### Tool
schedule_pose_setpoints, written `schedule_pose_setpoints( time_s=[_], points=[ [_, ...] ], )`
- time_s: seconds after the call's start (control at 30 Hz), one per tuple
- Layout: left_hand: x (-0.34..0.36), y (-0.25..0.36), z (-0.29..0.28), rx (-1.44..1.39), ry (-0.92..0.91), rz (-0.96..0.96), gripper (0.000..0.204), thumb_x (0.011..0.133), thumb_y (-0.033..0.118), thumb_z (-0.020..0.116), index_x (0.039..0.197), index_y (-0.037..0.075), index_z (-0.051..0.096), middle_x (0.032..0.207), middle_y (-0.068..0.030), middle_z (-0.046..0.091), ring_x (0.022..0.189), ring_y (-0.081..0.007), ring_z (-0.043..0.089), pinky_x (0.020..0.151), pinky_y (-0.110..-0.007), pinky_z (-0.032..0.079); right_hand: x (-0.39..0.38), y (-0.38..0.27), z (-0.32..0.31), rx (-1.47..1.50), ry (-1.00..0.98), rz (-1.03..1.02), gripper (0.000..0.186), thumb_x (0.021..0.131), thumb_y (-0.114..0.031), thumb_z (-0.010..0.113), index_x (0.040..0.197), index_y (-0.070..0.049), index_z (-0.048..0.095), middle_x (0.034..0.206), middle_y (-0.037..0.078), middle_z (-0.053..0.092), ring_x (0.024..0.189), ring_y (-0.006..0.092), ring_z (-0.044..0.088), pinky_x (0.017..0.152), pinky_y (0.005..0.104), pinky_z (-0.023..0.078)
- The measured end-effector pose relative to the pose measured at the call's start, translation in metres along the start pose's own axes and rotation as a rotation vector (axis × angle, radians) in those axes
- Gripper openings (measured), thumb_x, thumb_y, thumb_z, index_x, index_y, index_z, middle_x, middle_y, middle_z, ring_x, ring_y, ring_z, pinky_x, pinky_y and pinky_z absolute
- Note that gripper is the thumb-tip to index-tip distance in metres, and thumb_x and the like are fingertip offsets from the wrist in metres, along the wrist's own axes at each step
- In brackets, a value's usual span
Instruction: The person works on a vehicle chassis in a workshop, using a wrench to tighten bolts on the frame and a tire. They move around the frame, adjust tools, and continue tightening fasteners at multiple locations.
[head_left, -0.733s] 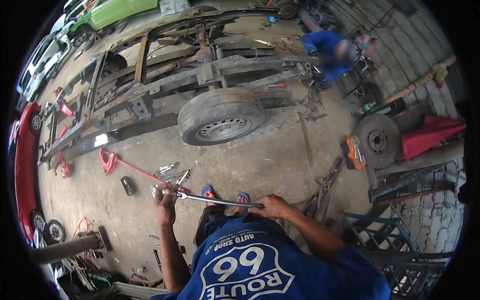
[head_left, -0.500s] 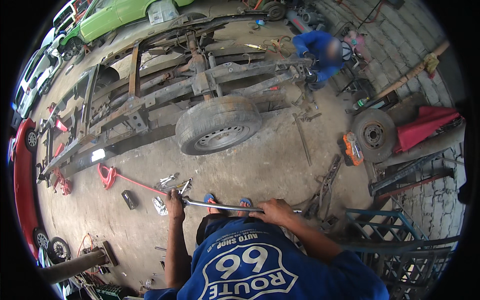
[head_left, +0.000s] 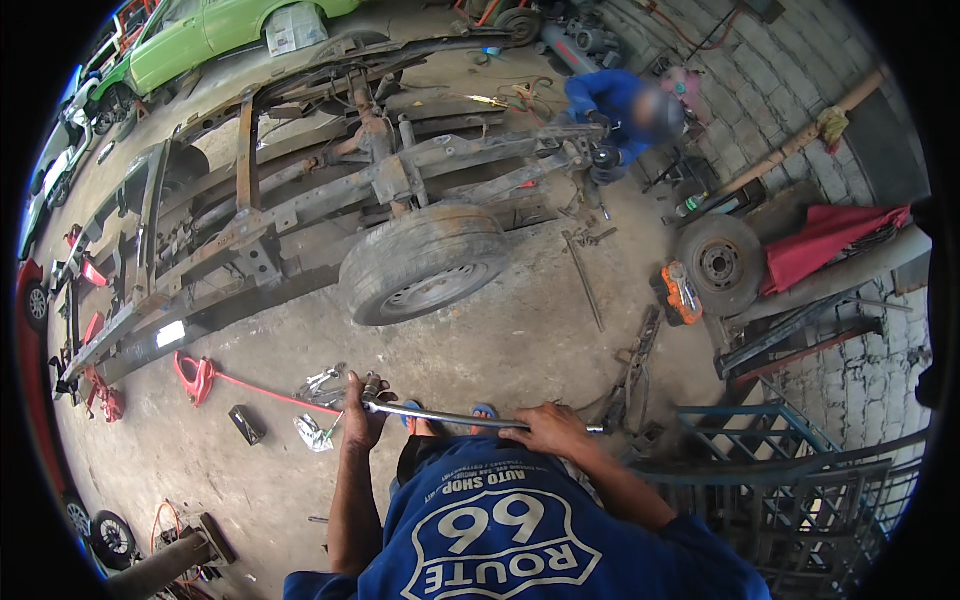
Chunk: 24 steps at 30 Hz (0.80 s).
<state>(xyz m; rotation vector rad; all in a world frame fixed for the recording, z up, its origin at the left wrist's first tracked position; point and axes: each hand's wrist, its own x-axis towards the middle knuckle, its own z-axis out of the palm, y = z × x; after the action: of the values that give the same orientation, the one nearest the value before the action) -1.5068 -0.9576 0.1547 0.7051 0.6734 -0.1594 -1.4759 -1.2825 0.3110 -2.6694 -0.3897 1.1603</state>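
Note:
Across the front of my body lies a long chrome socket wrench [head_left: 450, 417] with a bar handle. At its left end, my left hand [head_left: 362, 424] is closed around the head, where a dark socket [head_left: 373, 386] sticks up by the fingers. My right hand [head_left: 556, 432] wraps over the bar near its other end, and a short tip shows past it. Just beyond my left hand, several spanners [head_left: 322, 382] and a crumpled silvery wrapper [head_left: 314, 433] lie on the concrete floor. My sandalled feet are below the bar.
Ahead stands a bare vehicle frame [head_left: 320, 198] with a wheel [head_left: 425, 265]. A co-worker in blue [head_left: 612, 110] crouches at its right end. A red jack [head_left: 195, 380] with a long handle lies left, near a small black box [head_left: 246, 425]. An orange tool case [head_left: 680, 294] and metal racks [head_left: 760, 430] stand right.
My view has shifted a little, so the frame and wheel sit further left. My left fingers have opened slightly and moved about the wrench head; my right hand keeps its hold.

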Motion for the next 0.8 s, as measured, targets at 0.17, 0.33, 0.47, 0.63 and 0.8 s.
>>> schedule_pose_setpoints(
  time_s=[0.17,0.33,0.47,0.63,0.8],
  points=[
    [0.006,-0.007,-0.011,0.342,-0.103,0.154,0.069,0.093,0.064,0.05,0.124,0.003,0.054,0.103,-0.0121,0.061,0.077,-0.0188,0.059,0.056,-0.03,0.04,0.003,-0.004,0.008,0.076,-0.011,0.034,0.054,0.089,-0.064,0.055,0.107,-0.015,0.072,0.095,0.017,0.071,0.093,0.0373,0.068,0.083,0.0461,0.053],
    [0.022,-0.014,-0.005,0.372,0.103,0.22,0.05,0.095,0.056,0.048,0.086,0.008,0.058,0.068,-0.0011,0.053,0.055,-0.0105,0.046,0.047,-0.026,0.033,0.01,-0.003,0.0,0.093,-0.038,0.013,0.056,0.089,-0.063,0.055,0.104,-0.012,0.071,0.097,0.018,0.071,0.093,0.0375,0.068,0.083,0.0463,0.053],
    [0.031,-0.018,0.014,0.375,0.174,0.276,0.051,0.096,0.052,0.046,0.073,0.008,0.053,0.056,-0.0001,0.046,0.042,-0.0103,0.039,0.04,-0.027,0.029,0.017,0.004,-0.014,0.043,-0.009,-0.019,0.054,0.091,-0.061,0.054,0.102,-0.01,0.071,0.101,0.018,0.07,0.094,0.0374,0.068,0.084,0.0464,0.053],
    [0.058,-0.036,0.025,0.345,0.207,0.11,0.049,0.098,0.047,0.046,0.095,0.002,0.063,0.076,-0.0085,0.064,0.054,-0.0138,0.051,0.043,-0.026,0.036,0.035,0.041,-0.025,0.025,0.051,-0.05,0.052,0.091,-0.057,0.057,0.1,-0.008,0.071,0.099,0.018,0.07,0.093,0.0369,0.069,0.083,0.0465,0.054],
    [0.095,-0.076,0.023,1.076,0.037,0.14,0.026,0.098,0.026,0.051,0.11,0.005,0.061,0.097,-0.0131,0.069,0.066,-0.0169,0.059,0.05,-0.03,0.044,0.068,0.116,-0.045,-0.035,0.092,-0.196,0.049,0.088,-0.055,0.061,0.098,-0.008,0.07,0.088,0.018,0.071,0.087,0.0363,0.07,0.083,0.0457,0.054]
  ],
)
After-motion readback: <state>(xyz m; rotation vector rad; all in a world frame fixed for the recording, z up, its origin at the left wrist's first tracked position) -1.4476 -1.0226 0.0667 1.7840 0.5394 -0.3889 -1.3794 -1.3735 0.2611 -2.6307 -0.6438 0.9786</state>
